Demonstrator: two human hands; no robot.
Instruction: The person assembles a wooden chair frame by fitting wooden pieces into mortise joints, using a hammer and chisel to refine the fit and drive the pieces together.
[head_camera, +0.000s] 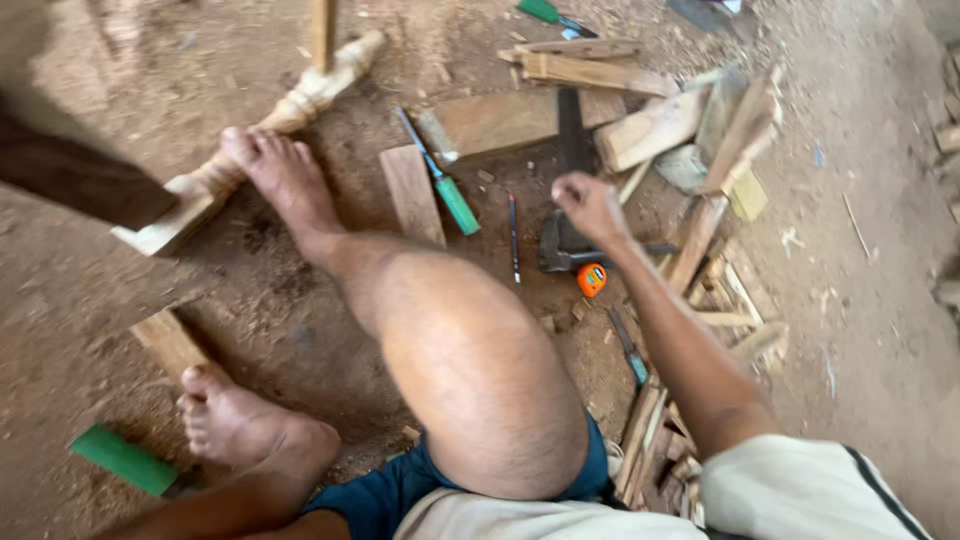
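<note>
Right hand (590, 205), centre frame, loosely curled, grip unclear, over dark square tool (570, 150) near orange tape measure (591, 279); left hand out of frame.

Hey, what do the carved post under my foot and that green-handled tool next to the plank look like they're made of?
The carved post looks like pale bare wood: raw, unvarnished, with turned rings and sawdust around it. The green-handled tool seems to have a glossy plastic handle and a grey metal shaft, likely a chisel or screwdriver. The plank is plain reddish-brown wood.

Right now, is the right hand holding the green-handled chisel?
No, the right hand reaches over the dark tool beside the orange tape measure, while the green-handled chisel lies untouched on the ground.
</note>
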